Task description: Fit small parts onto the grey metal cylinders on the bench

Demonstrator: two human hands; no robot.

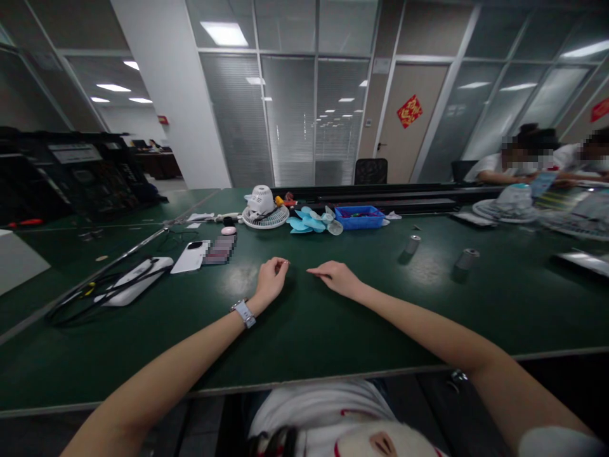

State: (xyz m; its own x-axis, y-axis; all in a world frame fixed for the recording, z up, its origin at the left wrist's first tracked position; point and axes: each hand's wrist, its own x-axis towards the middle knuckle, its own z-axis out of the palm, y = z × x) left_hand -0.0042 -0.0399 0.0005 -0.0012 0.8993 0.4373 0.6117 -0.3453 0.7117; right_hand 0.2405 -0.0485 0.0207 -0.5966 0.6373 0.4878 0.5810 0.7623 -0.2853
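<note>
Above the green table (304, 343), my left hand (271, 279) is closed, its thumb and fingertips drawn together. Whatever may be between them is too small to make out. Facing it across a short gap, my right hand (337, 278) has its fingers pressed together and pointing left; I cannot make out anything in them. Beyond both hands lie light-blue fan blades (309, 221) and a blue tray (360, 217) with small parts in it. A white fan head with a round grille (266, 217) stands to the left of the blades.
At left lie a white phone (191, 256), a white device with black cable (137, 282) and a pink round item (229, 231). Two metal cylinders (413, 244) stand at right. Dark bars (413, 198) run along the back. Co-workers (518, 158) sit at far right near fan parts.
</note>
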